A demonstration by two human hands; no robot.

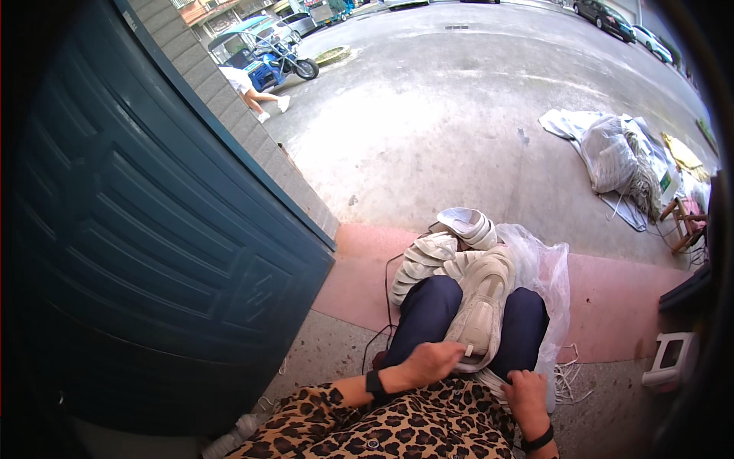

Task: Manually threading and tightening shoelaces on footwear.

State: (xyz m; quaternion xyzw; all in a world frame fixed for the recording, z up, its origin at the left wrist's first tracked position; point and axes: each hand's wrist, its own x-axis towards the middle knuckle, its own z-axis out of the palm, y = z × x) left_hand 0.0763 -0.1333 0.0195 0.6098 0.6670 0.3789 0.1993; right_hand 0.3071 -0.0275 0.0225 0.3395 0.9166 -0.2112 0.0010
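A beige shoe upper (480, 317) lies lengthwise between my knees, its opening toward me. At the left edge of that opening my left hand (434, 364) is closed, fingertips pinching by a small white tab. My right hand (527, 392) is curled at my right thigh, beside a bundle of white laces (493, 385); what its fingers hold is too small to make out. Past my knees sit stacked off-white shoe uppers (422, 264), with more nested pieces (470, 227) behind. A clear plastic bag (544, 268) spreads along my right leg.
A dark blue-green door (176, 252) stands close on my left. Loose white strings (569, 382) lie on the floor at right, near a white plastic stool (670, 361). A heap of bags and cords (615, 157) is outside. A person's legs (260, 98) show near a blue three-wheeler (267, 65).
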